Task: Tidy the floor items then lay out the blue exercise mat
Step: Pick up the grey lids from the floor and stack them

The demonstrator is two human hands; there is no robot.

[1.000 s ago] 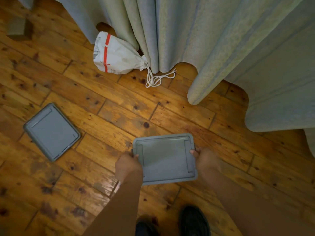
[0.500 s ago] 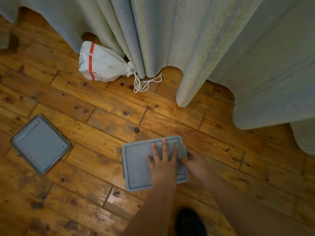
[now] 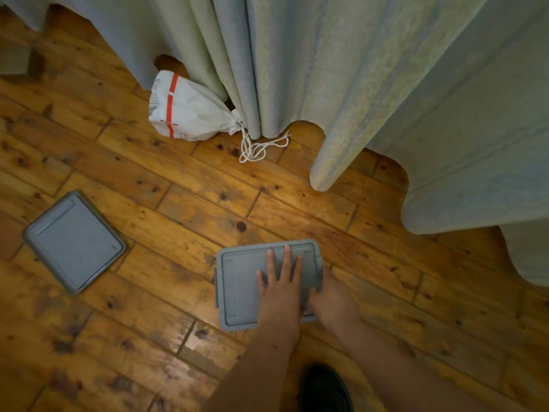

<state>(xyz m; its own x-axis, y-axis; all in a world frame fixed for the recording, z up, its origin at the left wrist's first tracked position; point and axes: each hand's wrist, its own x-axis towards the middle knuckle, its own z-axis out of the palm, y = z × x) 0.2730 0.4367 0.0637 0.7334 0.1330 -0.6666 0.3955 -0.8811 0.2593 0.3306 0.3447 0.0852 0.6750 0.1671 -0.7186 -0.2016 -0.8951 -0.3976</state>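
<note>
A grey lidded box [image 3: 240, 286] sits on the wooden floor [image 3: 178, 203] near the curtain [image 3: 326, 84]. The left grip [image 3: 280, 281] lies flat on its lid, fingers straight and apart. The right grip [image 3: 329, 295] seems clamped on the box's right edge, its fingers mostly hidden. A second grey lid [image 3: 74, 242] lies well apart to the left, and a white drawstring bag [image 3: 190, 114] rests against the curtain.

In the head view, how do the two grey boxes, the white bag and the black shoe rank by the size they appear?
1-2. middle grey box and left grey box: they look alike, so not ranked.
3. white bag.
4. black shoe, cut off by the frame edge, so unsure.
</note>
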